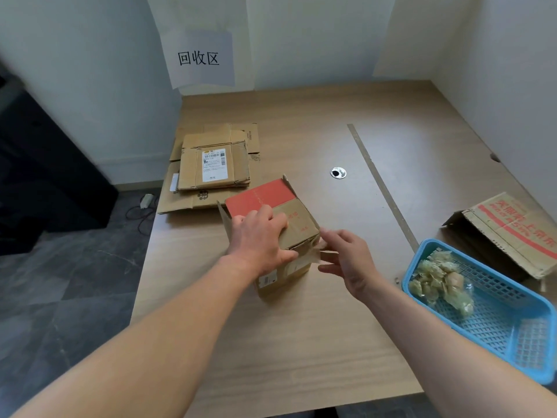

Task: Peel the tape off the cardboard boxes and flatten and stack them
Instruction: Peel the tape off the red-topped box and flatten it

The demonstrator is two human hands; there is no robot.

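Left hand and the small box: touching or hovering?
Touching. The head view shows the left hand pressed on the small box, fingers across its top and thumb on the near edge, no gap visible.

Left hand (259, 240) presses palm-down; right hand (348, 262) pinches, fingertips together.
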